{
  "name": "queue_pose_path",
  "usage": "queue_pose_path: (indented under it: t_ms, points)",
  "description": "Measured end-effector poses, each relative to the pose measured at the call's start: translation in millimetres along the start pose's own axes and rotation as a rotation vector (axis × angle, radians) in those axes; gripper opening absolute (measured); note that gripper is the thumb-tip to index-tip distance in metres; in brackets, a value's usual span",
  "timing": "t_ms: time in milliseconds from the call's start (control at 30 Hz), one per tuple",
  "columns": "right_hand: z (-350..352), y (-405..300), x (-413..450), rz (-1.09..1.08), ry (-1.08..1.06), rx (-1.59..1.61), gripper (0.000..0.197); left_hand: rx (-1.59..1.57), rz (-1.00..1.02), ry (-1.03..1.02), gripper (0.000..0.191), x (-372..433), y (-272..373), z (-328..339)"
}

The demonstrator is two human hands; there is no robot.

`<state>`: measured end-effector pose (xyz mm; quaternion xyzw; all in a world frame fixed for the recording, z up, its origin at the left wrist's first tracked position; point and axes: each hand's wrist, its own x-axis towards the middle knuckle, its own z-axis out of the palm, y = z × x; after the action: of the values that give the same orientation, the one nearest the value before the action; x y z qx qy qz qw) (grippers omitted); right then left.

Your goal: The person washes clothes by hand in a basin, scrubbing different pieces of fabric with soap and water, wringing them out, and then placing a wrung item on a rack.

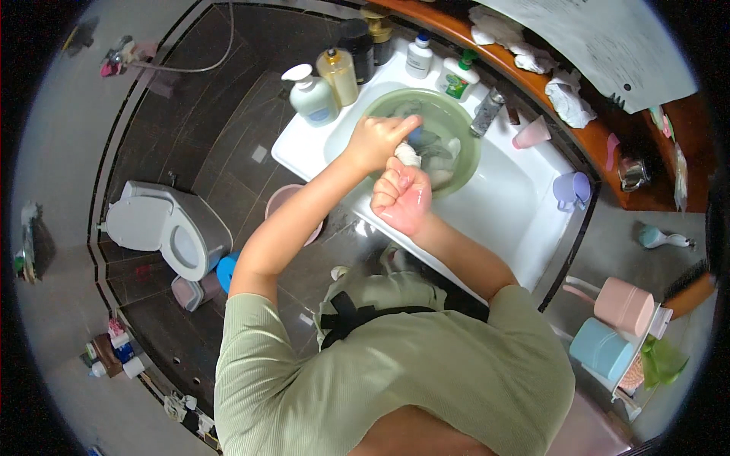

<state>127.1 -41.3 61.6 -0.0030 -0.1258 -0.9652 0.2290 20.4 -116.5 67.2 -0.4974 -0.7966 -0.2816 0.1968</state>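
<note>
A twisted white cloth point(407, 154) is stretched between my two fists over a green plastic basin point(472, 154). My left hand point(372, 138) grips its upper end, and my right hand point(406, 196), wet and turned palm up, is clenched around the lower end. Most of the cloth is hidden inside my fingers, so its kind cannot be told. Water fills much of the basin, where grey and whitish fabric pieces point(438, 151) lie soaking with a bit of blue among them. The basin stands in a white washbasin point(507, 199).
Along the washbasin's back rim are a pale pump bottle point(312, 100), a yellowish bottle point(339, 77), a green-capped bottle point(458, 77), a pink tube point(531, 133) and a purple cup point(571, 191). A toilet point(185, 245) stands left; a pink bucket point(279, 202) is below the washbasin.
</note>
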Motion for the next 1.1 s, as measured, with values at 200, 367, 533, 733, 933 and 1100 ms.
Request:
queue_pose_path:
  t_ms: [200,367,533,733,933,1100]
  points:
    - [-26,25,13,0.341,0.457,-0.725,0.023,0.097,-0.278,-0.282,0.041,-88,-11,-53]
    - [-48,89,42,0.028,0.222,-1.648,0.028,0.099,-0.471,-0.302,0.037,-164,-3,-123]
    - [-62,160,77,-0.017,-0.066,-2.603,0.03,0.099,-0.744,-0.137,0.03,-260,5,-192]
    - [-74,248,114,-0.059,-0.321,-2.782,0.035,-0.088,-1.006,0.254,0.038,-350,39,-261]
    - [-94,323,148,0.182,-0.515,-2.475,0.035,-0.301,-1.207,0.667,0.037,-437,56,-286]
    - [-121,398,169,0.325,-0.58,-2.283,0.042,-0.375,-1.357,1.11,0.038,-513,60,-293]
